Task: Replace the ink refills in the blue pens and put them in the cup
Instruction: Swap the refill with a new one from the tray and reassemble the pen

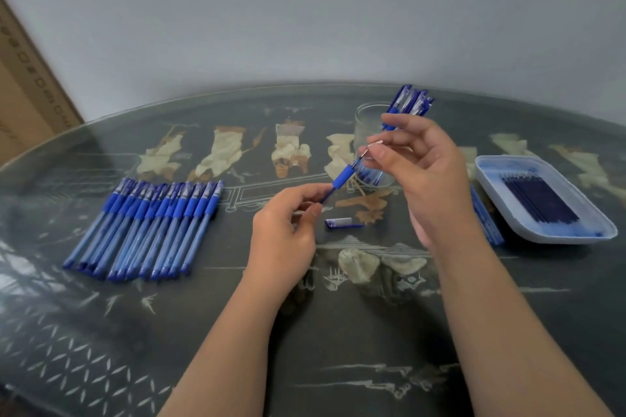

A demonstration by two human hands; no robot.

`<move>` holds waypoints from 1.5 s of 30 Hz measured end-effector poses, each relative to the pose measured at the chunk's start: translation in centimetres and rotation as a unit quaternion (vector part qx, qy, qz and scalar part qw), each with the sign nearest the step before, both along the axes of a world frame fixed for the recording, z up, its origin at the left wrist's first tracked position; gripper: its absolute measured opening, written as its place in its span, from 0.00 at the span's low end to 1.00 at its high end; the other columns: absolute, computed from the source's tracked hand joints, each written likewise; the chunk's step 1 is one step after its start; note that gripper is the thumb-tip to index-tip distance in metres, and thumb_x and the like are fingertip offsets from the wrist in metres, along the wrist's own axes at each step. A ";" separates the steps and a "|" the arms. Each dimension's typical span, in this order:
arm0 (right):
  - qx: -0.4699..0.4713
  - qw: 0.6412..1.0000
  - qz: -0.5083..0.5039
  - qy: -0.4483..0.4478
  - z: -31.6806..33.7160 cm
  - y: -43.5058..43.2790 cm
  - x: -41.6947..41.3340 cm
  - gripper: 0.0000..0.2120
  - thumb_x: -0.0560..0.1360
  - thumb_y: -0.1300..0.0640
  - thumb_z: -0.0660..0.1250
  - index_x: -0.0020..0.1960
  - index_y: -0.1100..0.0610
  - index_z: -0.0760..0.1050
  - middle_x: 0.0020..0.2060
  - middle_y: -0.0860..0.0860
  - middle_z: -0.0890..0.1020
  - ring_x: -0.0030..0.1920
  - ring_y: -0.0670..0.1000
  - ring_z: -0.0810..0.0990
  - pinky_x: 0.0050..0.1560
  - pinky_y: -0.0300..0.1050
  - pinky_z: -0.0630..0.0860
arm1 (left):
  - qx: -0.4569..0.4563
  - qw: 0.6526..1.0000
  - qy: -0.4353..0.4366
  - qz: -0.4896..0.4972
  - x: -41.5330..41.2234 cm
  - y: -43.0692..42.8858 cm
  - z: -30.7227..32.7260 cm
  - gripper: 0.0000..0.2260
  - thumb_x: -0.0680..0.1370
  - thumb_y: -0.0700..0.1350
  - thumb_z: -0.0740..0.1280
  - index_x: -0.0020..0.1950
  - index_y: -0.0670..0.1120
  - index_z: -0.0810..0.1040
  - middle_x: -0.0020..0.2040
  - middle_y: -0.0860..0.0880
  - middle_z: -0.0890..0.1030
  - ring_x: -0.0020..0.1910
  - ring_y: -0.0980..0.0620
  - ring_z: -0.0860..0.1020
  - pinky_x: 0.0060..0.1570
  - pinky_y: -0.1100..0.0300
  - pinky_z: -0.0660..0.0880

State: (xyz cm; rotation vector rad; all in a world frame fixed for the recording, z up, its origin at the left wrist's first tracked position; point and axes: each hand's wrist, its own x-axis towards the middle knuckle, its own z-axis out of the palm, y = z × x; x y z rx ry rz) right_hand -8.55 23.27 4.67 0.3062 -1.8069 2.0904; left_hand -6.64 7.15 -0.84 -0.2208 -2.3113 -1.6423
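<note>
Two bare forearms reach across the dark, glass-topped bench toward the clear cup, which stands near the far edge.

The left hand is in front of the cup and a little to its left. Its fingers are pinched round the lower barrel of a blue pen. The pen slants up toward the cup, its blue grip showing against the glass. The right hand is raised just in front of the cup and to its right. Its thumb and forefinger are closed on the small silvery tip at the pen's upper end, and the other fingers are loosely spread.

A loose cap lies flat on the bench in front of the cup, between the two hands.

A row of capless pens lies side by side well to the left of the cup, grips toward the far side. To the cup's right sits a pale tray with dark refills inside. A few more blue pens lie against the tray's near-left side, partly hidden by the right wrist.

Several capped pens stand in the cup, leaning right. Far to the cup's left a cardboard box leans by the grey wall.
</note>
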 end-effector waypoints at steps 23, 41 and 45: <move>0.082 0.994 0.016 -0.072 -1.2 0.1 -0.7 0.15 0.67 0.48 0.74 0.46 0.58 0.79 0.37 0.49 0.84 0.36 0.49 0.82 0.42 0.45 0.82 | -0.028 1.000 0.001 -0.006 0.1 -0.1 0.3 0.20 0.78 0.33 0.66 0.51 0.61 0.78 0.50 0.58 0.83 0.49 0.65 0.78 0.47 0.77 0.69; 0.111 0.989 -0.023 -0.092 -1.8 -0.1 -1.0 0.18 0.67 0.43 0.72 0.46 0.57 0.80 0.40 0.52 0.84 0.38 0.49 0.81 0.42 0.44 0.82 | -0.020 0.999 -0.026 -0.003 0.3 0.0 0.4 0.17 0.78 0.33 0.66 0.53 0.57 0.80 0.49 0.60 0.82 0.47 0.68 0.77 0.45 0.78 0.68; 0.087 0.993 0.020 -0.077 -1.7 0.2 -1.0 0.07 0.78 0.54 0.67 0.53 0.54 0.82 0.44 0.51 0.82 0.41 0.49 0.78 0.43 0.45 0.82 | -0.022 0.999 -0.032 0.001 0.2 -0.1 0.4 0.16 0.78 0.34 0.66 0.54 0.55 0.80 0.50 0.58 0.82 0.47 0.67 0.77 0.45 0.78 0.68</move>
